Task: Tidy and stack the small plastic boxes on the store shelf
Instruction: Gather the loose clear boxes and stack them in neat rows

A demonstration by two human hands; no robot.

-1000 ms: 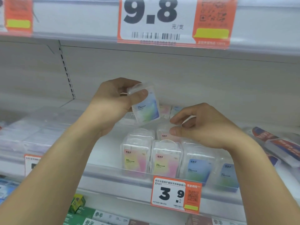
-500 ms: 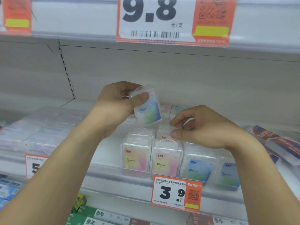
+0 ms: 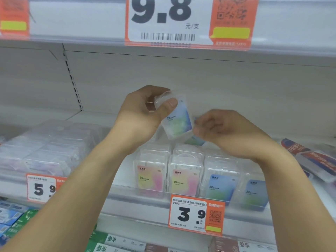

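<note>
Price tags (image 3: pixel 197 214): 9.8, 3.9.

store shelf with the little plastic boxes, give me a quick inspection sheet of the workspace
surface: white shelf, clear front rail.
job's things: blue-green box held tilted above the rows; two pink-yellow boxes and two blue boxes upright at the front.
clutter: clear packs on the left, red-labelled packs on the right.
hands: left hand grips the held box near its top; right hand at its lower corner, blurred, so its grip is unclear.
cables: nothing seen.
surroundings: 3.9 price tag below, 9.8 tag above.
</note>
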